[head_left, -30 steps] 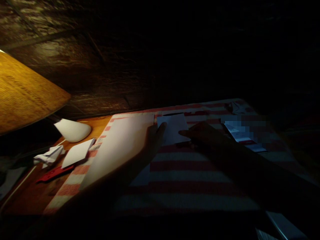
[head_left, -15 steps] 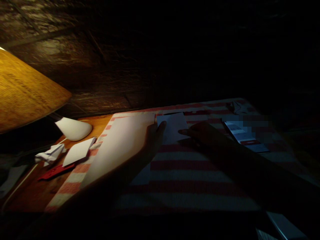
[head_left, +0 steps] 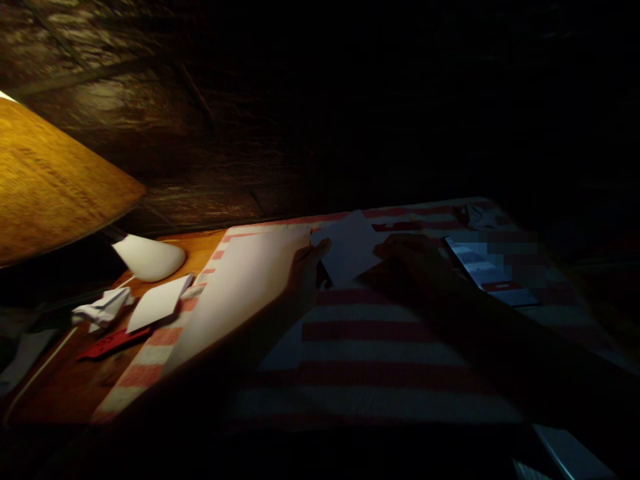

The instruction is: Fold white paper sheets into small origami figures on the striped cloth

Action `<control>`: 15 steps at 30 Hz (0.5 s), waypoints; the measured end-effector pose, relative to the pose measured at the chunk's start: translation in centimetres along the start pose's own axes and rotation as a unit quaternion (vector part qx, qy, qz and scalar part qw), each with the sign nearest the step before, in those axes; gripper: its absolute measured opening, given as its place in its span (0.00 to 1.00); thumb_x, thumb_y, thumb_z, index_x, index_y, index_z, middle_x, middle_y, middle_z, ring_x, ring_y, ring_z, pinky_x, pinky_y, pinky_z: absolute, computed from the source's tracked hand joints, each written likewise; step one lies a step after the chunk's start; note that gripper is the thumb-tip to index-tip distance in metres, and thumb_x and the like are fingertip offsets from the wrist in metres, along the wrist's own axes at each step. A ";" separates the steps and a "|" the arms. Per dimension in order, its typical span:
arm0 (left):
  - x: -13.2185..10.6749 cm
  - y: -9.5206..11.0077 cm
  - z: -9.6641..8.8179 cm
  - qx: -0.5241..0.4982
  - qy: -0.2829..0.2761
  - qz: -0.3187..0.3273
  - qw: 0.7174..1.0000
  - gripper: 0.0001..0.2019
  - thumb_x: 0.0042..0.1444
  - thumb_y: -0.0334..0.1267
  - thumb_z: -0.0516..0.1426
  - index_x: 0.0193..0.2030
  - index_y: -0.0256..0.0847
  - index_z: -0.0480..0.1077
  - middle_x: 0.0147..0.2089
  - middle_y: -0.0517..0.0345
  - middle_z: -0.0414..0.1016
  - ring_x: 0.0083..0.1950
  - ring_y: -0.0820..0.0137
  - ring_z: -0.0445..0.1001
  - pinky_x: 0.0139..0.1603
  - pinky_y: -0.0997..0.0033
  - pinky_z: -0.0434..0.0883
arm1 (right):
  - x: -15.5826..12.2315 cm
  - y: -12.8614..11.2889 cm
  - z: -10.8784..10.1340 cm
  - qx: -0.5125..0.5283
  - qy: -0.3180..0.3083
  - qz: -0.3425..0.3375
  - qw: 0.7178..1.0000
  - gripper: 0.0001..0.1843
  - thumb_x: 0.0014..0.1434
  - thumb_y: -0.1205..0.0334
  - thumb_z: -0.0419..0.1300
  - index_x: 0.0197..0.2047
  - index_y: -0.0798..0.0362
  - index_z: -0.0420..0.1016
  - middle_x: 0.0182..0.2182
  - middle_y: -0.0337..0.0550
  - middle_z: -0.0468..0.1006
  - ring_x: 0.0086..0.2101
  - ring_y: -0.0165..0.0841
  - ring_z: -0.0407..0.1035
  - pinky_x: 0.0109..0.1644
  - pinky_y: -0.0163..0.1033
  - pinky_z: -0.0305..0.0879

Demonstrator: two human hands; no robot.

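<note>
A small white sheet of paper (head_left: 351, 247) is held between my two hands over the striped cloth (head_left: 380, 330), turned so that one corner points away from me. My left hand (head_left: 307, 263) pinches its left corner, thumb on top. At the opposite corner, my right hand (head_left: 405, 252) grips the paper with fingers closed; most of them are lost in shadow. A larger white sheet (head_left: 250, 267) lies flat under my left forearm. Beyond the right hand rests a lit phone (head_left: 487, 270), partly blurred out.
On the left stands a lamp with a yellow shade (head_left: 55, 187) and white base (head_left: 150, 257). Near it lie a crumpled or folded paper (head_left: 103, 308), a white paper stack (head_left: 157, 307) and a red flat object (head_left: 113, 343). A dark wall rises behind.
The small paper has been turned from lying roughly square to a diamond position. My right hand has shifted slightly right and away from me, staying on the paper.
</note>
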State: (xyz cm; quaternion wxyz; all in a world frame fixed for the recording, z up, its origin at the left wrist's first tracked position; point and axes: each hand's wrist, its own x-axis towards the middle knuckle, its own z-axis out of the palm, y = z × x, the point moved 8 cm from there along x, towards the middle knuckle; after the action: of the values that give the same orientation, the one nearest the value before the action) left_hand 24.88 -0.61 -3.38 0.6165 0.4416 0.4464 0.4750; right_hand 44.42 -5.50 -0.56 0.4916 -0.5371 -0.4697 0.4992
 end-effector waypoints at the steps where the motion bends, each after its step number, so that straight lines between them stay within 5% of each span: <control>1: -0.1 0.1 0.2 -0.010 -0.010 0.006 1.000 0.24 0.43 0.57 0.69 0.27 0.39 0.68 0.18 0.65 0.65 0.17 0.75 0.64 0.17 0.74 0.61 | -0.1 -0.2 0.0 0.009 0.008 -0.008 1.000 0.12 0.51 0.57 0.67 0.22 0.52 0.72 0.22 0.36 0.68 0.25 0.28 0.61 0.28 0.36 0.54; 5: -0.2 0.4 0.7 -0.045 -0.031 0.032 0.998 0.24 0.44 0.56 0.70 0.30 0.38 0.68 0.21 0.64 0.67 0.19 0.75 0.66 0.17 0.74 0.64 | -0.3 -0.6 0.2 0.049 0.021 -0.033 0.998 0.11 0.52 0.56 0.68 0.25 0.51 0.73 0.25 0.38 0.71 0.28 0.29 0.64 0.31 0.36 0.59; 10: -0.7 0.7 1.2 -0.061 -0.036 0.061 0.996 0.26 0.45 0.57 0.70 0.37 0.36 0.71 0.28 0.61 0.72 0.25 0.73 0.72 0.23 0.74 0.70 | -0.5 0.9 1.8 0.081 -0.050 0.029 0.995 0.17 0.50 0.49 0.72 0.35 0.51 0.78 0.30 0.42 0.77 0.30 0.34 0.69 0.33 0.40 0.64; 15: -0.7 0.1 1.4 -0.012 -0.074 0.025 0.997 0.22 0.45 0.53 0.69 0.32 0.35 0.72 0.24 0.58 0.73 0.21 0.71 0.72 0.20 0.72 0.68 | -0.2 0.5 -0.1 0.082 0.031 0.009 0.996 0.14 0.51 0.52 0.71 0.30 0.52 0.74 0.28 0.40 0.75 0.30 0.33 0.69 0.34 0.40 0.65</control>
State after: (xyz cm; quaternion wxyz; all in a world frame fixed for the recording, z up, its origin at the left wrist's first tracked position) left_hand 26.09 -1.45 -2.93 0.6409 0.4794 0.3827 0.4615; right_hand 44.56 -5.78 -1.00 0.5439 -0.5144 -0.4066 0.5238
